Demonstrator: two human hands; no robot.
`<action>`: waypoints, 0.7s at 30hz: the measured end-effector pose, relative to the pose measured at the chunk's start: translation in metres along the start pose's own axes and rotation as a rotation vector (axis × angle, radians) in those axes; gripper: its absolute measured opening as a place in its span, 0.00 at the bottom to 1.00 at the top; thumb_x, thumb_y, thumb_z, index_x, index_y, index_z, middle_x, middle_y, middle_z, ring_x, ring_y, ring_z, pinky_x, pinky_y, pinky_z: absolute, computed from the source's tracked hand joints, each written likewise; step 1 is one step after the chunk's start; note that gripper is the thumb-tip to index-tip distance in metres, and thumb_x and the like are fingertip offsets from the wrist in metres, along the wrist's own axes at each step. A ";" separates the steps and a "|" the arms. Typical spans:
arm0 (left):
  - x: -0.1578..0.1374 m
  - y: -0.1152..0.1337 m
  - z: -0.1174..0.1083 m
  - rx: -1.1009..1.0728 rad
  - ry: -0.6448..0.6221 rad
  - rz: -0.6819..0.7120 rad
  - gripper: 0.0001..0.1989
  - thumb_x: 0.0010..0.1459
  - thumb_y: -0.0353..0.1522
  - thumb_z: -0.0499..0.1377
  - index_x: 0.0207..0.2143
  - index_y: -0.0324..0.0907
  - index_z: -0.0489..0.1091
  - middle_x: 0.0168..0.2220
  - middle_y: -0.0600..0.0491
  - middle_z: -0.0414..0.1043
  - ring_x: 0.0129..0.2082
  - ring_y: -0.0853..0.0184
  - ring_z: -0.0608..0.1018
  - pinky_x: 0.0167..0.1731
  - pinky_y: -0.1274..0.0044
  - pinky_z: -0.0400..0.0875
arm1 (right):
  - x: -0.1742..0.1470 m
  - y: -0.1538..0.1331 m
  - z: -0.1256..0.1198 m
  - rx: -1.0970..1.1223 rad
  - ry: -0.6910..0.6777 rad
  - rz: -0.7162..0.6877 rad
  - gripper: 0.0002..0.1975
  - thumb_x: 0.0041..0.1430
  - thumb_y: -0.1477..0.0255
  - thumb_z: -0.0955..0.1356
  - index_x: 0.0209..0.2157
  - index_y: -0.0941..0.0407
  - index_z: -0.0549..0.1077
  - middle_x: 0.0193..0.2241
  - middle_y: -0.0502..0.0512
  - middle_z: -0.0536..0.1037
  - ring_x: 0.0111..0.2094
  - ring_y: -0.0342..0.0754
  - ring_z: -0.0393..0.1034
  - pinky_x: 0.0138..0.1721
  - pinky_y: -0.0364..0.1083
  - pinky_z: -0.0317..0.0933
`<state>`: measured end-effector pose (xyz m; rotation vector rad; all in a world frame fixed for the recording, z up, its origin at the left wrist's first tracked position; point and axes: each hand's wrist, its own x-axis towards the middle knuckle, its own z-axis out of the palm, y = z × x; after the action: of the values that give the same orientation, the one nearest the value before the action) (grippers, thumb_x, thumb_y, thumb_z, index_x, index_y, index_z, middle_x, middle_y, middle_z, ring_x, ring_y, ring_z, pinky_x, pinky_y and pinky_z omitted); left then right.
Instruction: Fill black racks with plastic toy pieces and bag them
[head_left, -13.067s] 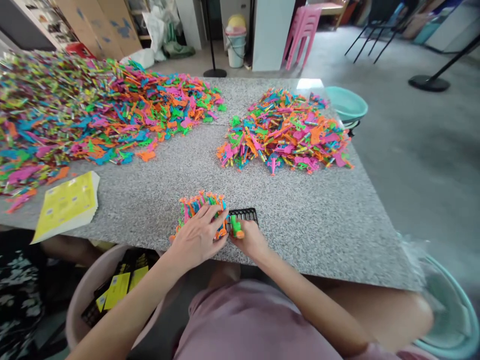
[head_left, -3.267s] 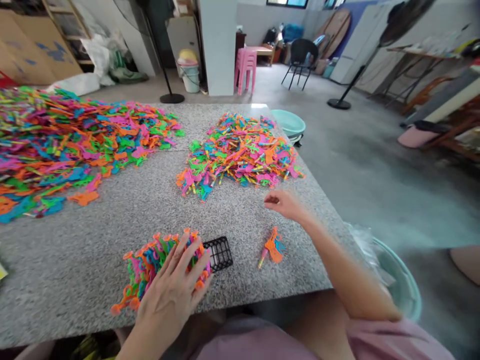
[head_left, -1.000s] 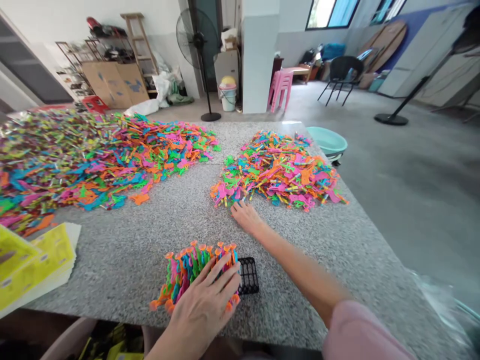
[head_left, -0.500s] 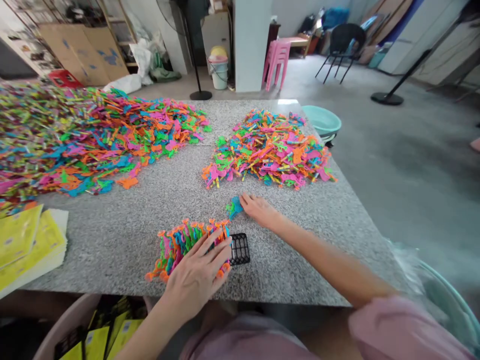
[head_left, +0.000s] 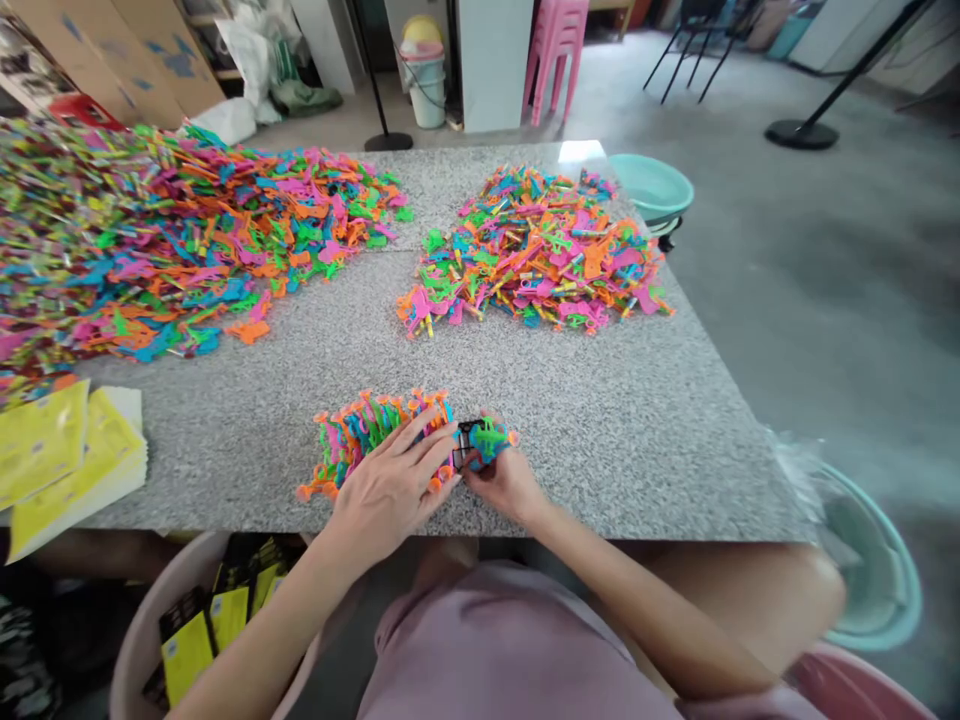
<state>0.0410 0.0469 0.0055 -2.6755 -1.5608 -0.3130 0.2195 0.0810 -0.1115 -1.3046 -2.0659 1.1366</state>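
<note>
My left hand (head_left: 397, 475) lies with its fingers stretched out over a row of small plastic toys (head_left: 360, 425) in pink, green, blue and orange. Orange cup-shaped ends stick out along both sides of this row. From the row's right end a black plastic grid (head_left: 466, 438) shows, partly covered. My right hand (head_left: 510, 485) pinches a small blue and green toy (head_left: 489, 440), apparently gun-shaped, over the grid's right part. Its fingertips are partly hidden behind the toy and come close to my left fingers.
Loose colourful toys form a large heap (head_left: 247, 240) at the left and a smaller heap (head_left: 547, 250) farther back. Yellow printed cards (head_left: 67, 450) lie at the left edge. A tub (head_left: 135, 640) with packages stands below the granite table (head_left: 637, 430); turquoise basins (head_left: 651, 185) stand beyond its right side.
My right hand has brought the blue and green toy toward me, onto the grid. My left hand stays on the row. The view has tilted downward.
</note>
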 end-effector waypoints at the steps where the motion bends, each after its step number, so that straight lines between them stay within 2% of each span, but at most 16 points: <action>1: -0.001 0.000 0.000 0.003 0.000 -0.002 0.17 0.65 0.32 0.53 0.55 0.39 0.64 0.58 0.46 0.69 0.66 0.58 0.59 0.59 0.66 0.66 | -0.001 -0.003 0.000 -0.063 -0.011 -0.007 0.31 0.57 0.73 0.65 0.62 0.56 0.55 0.36 0.56 0.78 0.30 0.48 0.75 0.35 0.45 0.69; 3: -0.001 0.001 0.000 0.000 -0.006 -0.007 0.17 0.65 0.32 0.53 0.55 0.39 0.64 0.58 0.46 0.69 0.66 0.59 0.59 0.59 0.67 0.66 | -0.001 -0.010 -0.004 -0.174 -0.053 -0.048 0.33 0.58 0.73 0.64 0.64 0.59 0.53 0.36 0.58 0.78 0.32 0.50 0.75 0.37 0.47 0.69; 6: -0.002 0.000 0.000 -0.035 -0.020 -0.023 0.21 0.65 0.34 0.54 0.59 0.39 0.61 0.59 0.47 0.68 0.66 0.59 0.58 0.59 0.67 0.66 | -0.001 -0.019 -0.008 -0.317 -0.125 -0.130 0.38 0.58 0.77 0.61 0.68 0.63 0.43 0.38 0.62 0.79 0.34 0.52 0.76 0.37 0.48 0.70; 9: 0.000 0.001 -0.002 -0.078 -0.055 -0.006 0.26 0.64 0.31 0.55 0.64 0.42 0.55 0.61 0.48 0.65 0.66 0.59 0.59 0.60 0.65 0.65 | -0.001 -0.027 -0.005 -0.424 -0.142 -0.138 0.42 0.56 0.81 0.60 0.69 0.63 0.35 0.41 0.65 0.79 0.35 0.53 0.76 0.37 0.49 0.70; 11: 0.001 0.003 -0.003 -0.099 -0.068 0.015 0.28 0.62 0.30 0.57 0.64 0.44 0.57 0.62 0.49 0.65 0.65 0.57 0.60 0.61 0.63 0.64 | 0.002 -0.031 -0.002 -0.441 -0.160 -0.116 0.44 0.55 0.82 0.60 0.69 0.64 0.32 0.42 0.66 0.79 0.36 0.54 0.76 0.37 0.49 0.70; 16: 0.000 0.006 0.005 -0.125 0.016 -0.034 0.25 0.61 0.38 0.60 0.59 0.42 0.65 0.58 0.48 0.70 0.62 0.54 0.65 0.59 0.61 0.66 | 0.012 -0.033 -0.003 -0.421 -0.213 -0.078 0.48 0.53 0.82 0.63 0.69 0.63 0.29 0.42 0.67 0.78 0.37 0.54 0.75 0.39 0.49 0.69; 21: -0.003 0.001 0.013 -0.073 0.037 -0.029 0.24 0.64 0.39 0.57 0.60 0.43 0.63 0.56 0.50 0.71 0.62 0.56 0.66 0.55 0.64 0.71 | 0.001 -0.020 0.002 -0.329 -0.136 -0.089 0.47 0.52 0.84 0.61 0.69 0.63 0.33 0.40 0.64 0.79 0.35 0.53 0.75 0.38 0.50 0.70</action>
<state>0.0428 0.0459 -0.0081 -2.6865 -1.6097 -0.4267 0.2069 0.0761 -0.0963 -1.2933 -2.4661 0.8945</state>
